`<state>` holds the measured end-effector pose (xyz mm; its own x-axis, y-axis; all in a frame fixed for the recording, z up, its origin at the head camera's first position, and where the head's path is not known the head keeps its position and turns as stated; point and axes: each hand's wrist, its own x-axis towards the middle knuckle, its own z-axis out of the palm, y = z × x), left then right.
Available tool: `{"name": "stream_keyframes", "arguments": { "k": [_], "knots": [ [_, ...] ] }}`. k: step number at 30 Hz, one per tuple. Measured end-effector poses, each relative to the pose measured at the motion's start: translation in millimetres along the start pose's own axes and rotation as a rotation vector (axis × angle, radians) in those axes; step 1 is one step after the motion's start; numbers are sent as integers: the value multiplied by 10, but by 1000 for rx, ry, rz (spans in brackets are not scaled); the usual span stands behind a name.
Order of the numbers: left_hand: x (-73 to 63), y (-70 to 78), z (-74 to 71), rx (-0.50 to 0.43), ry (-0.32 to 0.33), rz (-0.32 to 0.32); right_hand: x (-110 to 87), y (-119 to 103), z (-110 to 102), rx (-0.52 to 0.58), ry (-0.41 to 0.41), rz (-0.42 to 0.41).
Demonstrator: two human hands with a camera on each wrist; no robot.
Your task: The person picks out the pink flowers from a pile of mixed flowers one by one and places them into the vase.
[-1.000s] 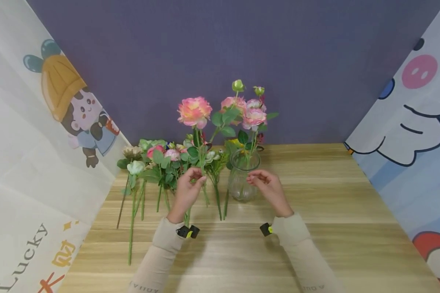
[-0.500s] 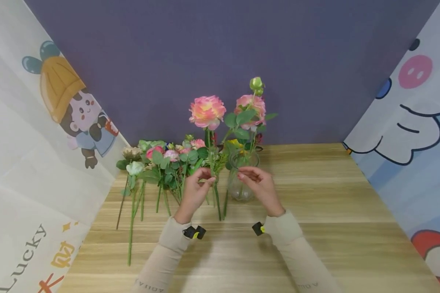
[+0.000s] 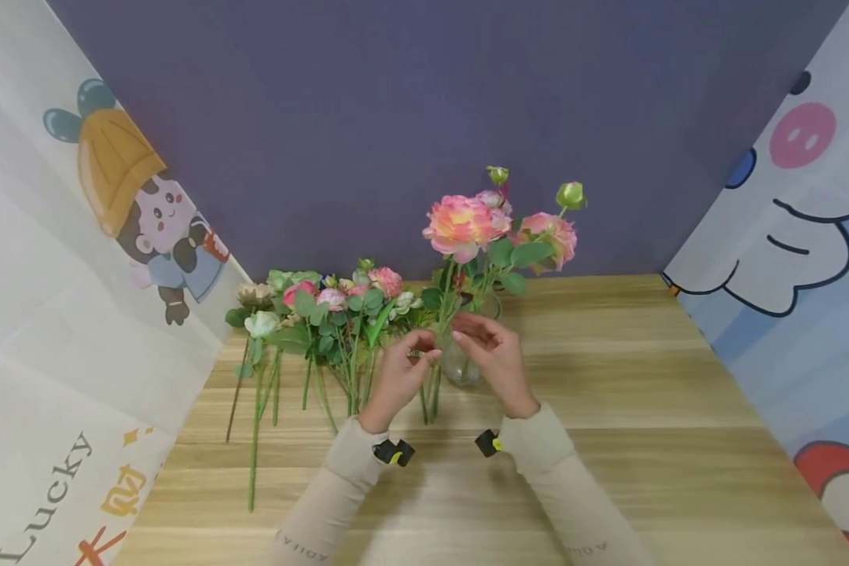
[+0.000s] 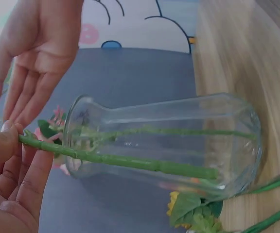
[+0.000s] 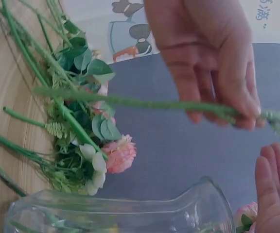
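My left hand (image 3: 399, 379) pinches the green stem of a pink-and-yellow peony (image 3: 460, 226) between thumb and fingers. A second pink bloom (image 3: 550, 237) and a green bud (image 3: 571, 195) branch to the right. In the left wrist view, the stem (image 4: 130, 162) overlaps the clear glass vase (image 4: 169, 111); in the right wrist view, its lower end (image 5: 115, 100) is apart from the vase, beside it. My right hand (image 3: 498, 362) is at the vase mouth, near the stem, its fingers fairly straight (image 5: 278, 187). Another flower (image 3: 494, 200) stands in the vase.
Several cut artificial flowers lie to the left on the wooden table (image 3: 608, 440), among them a white rose (image 3: 262, 324) with a long stem and a pink flower (image 3: 385, 281). A dark blue panel (image 3: 396, 94) stands behind, with printed cloth on both sides.
My left hand has carried the peony rightward until its blooms are above the vase. My right hand has shifted slightly left, bringing both hands close together.
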<state>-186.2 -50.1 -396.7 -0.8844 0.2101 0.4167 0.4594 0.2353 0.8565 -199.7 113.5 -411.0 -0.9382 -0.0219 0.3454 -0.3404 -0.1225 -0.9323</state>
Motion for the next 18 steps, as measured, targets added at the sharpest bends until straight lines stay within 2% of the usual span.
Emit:
{"name": "stream_keyframes", "arguments": {
  "k": [7,11,18],
  "knots": [
    [-11,18,115,5,-27,-38,-25,-33,70,27,66,43],
    [-3,46,157,4,-46,-38,-36,-59,59,-10,114,24],
    [23,56,193,0,-77,-43,-33,-89,-33,-138,187,-13]
  ]
}}
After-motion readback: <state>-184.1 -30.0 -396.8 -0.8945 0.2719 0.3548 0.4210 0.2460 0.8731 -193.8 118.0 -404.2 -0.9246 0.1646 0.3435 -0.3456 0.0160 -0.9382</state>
